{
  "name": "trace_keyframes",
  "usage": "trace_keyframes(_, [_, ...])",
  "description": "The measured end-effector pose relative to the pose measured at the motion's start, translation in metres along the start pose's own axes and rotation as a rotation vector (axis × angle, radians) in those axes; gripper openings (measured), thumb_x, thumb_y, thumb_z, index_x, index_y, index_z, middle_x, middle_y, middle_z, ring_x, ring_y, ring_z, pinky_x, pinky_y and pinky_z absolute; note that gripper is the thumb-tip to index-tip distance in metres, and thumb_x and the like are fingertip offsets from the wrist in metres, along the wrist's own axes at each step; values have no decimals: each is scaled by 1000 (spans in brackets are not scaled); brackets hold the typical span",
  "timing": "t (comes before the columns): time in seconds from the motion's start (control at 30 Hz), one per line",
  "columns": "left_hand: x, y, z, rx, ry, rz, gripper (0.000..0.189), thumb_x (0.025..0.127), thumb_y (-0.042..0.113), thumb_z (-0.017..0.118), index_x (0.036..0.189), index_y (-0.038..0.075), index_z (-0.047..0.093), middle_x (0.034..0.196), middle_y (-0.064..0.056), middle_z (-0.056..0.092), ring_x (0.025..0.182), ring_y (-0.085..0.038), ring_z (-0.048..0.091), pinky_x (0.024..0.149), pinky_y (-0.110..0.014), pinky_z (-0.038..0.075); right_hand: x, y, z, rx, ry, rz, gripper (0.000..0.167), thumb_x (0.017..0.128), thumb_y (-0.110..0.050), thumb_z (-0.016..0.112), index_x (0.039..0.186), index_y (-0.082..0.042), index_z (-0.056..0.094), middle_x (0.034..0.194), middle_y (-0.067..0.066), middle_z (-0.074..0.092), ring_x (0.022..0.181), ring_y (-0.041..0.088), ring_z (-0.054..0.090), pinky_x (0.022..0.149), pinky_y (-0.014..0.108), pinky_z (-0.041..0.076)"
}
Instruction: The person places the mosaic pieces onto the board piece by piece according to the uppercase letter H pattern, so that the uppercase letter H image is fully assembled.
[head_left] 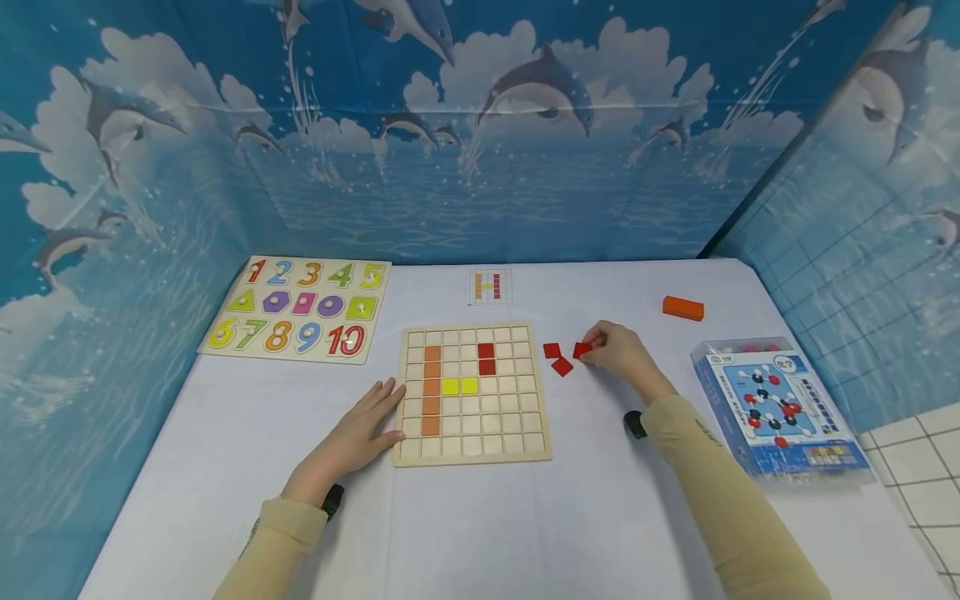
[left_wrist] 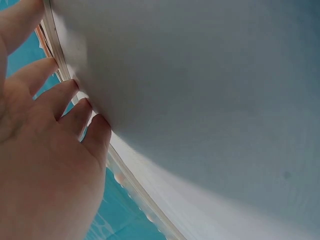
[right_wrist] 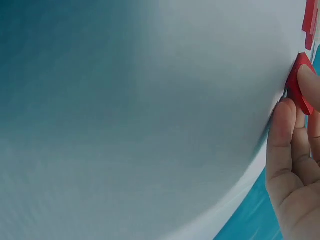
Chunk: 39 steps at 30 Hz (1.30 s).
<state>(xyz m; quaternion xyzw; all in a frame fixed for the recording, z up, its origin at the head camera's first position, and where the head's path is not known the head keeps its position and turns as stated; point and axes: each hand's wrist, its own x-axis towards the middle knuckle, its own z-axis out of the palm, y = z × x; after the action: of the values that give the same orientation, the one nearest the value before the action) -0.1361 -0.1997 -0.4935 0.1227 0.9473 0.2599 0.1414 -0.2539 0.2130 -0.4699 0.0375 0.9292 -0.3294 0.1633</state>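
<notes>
A wooden grid board [head_left: 507, 423] lies on the white table, bearing a column of several orange tiles [head_left: 432, 387], two yellow tiles [head_left: 459, 386] and two red tiles [head_left: 487, 358]. My left hand [head_left: 356, 433] rests at the board's left edge, fingers extended and touching it; the left wrist view also has this hand [left_wrist: 55, 150] along the edge. Right of the board, my right hand [head_left: 618, 348] pinches a red square tile [head_left: 581, 351] between thumb and fingers, seen close up as a red tile [right_wrist: 298, 82] in the right wrist view. Two loose red tiles [head_left: 557, 358] lie beside it.
Behind the board lies a small pattern card [head_left: 491, 286]. A number-and-shape puzzle board [head_left: 292, 310] is at the back left. On the right are an orange block [head_left: 683, 308] and a boxed molecule set [head_left: 780, 412]. Dolphin-print curtains [head_left: 480, 192] surround the table.
</notes>
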Motion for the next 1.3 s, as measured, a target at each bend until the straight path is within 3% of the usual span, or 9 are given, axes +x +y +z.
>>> trace_keyframes(0.27, [-1,1,-1,5,-5,-6,74,94,31,67,156,12,30,165,-12,19,153,-36,12,120,-58,22,-2,6,-9,50,14,-11,20,96,-16,63,111,-3,62,103,16,62,90,26,57,75,26,50])
trace_keyframes(0.47, [0,1,-2,12,-2,-8,75,93,31,67,156,12,30,165,-12,19,153,-36,12,121,-58,22,-6,-2,-14,93,46,-26,23,96,-19,64,114,-5,63,107,16,63,91,27,57,75,25,50])
trace_keyframes(0.7, [-1,1,-1,4,-9,-11,74,94,29,67,156,12,29,165,-13,19,153,-36,11,121,-58,21,-13,-25,-11,184,49,-57,25,95,-19,65,114,-3,64,107,17,65,96,30,61,87,37,54])
trace_keyframes(0.83, [-1,2,-2,3,-9,-5,74,94,30,67,156,12,30,165,-13,19,153,-36,11,121,-58,22,-18,-37,-2,210,20,-88,24,94,-19,68,112,-4,65,105,15,68,95,28,63,87,37,54])
trace_keyframes(1.1, [-1,3,-3,12,-9,5,74,94,29,67,156,11,30,164,-14,19,152,-38,12,120,-59,22,-22,-66,25,205,-47,-167,15,91,-17,71,102,-7,69,95,10,72,87,28,69,66,29,52])
trace_keyframes(1.3, [-1,3,-2,7,-9,10,74,94,30,67,155,11,30,164,-14,19,152,-38,12,120,-59,22,-24,-80,45,195,-83,-204,11,89,-16,73,97,-9,71,90,6,70,82,21,65,71,26,48])
